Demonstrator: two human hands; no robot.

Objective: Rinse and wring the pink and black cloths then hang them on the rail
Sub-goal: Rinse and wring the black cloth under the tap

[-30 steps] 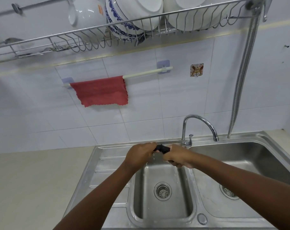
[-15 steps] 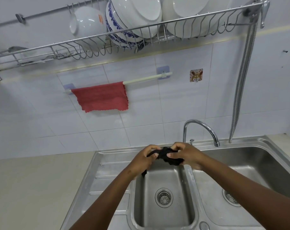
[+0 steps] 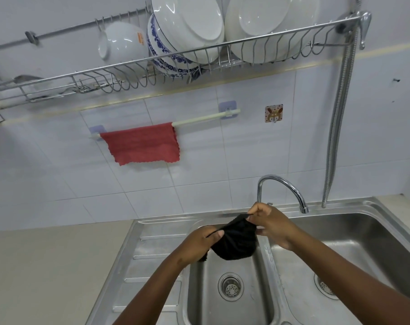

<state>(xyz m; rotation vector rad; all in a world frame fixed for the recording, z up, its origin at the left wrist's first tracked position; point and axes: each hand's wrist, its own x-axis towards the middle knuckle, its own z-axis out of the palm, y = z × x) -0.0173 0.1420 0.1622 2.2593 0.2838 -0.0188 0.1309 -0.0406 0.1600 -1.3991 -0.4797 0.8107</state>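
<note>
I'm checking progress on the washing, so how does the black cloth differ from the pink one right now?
The pink cloth hangs spread flat over the rail; the black cloth is bunched between the left hand and right hand above the sink. Pink is untouched; black is pinched. Both look like small kitchen cloths.

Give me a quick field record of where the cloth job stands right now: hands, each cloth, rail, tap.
left hand: pinching the left edge of the black cloth
right hand: pinching its right edge
black cloth: spread between both hands, above the small left steel sink basin
pink-red cloth: draped over the left part of the rail
white wall rail: right part bare
chrome tap: no water visible
</note>
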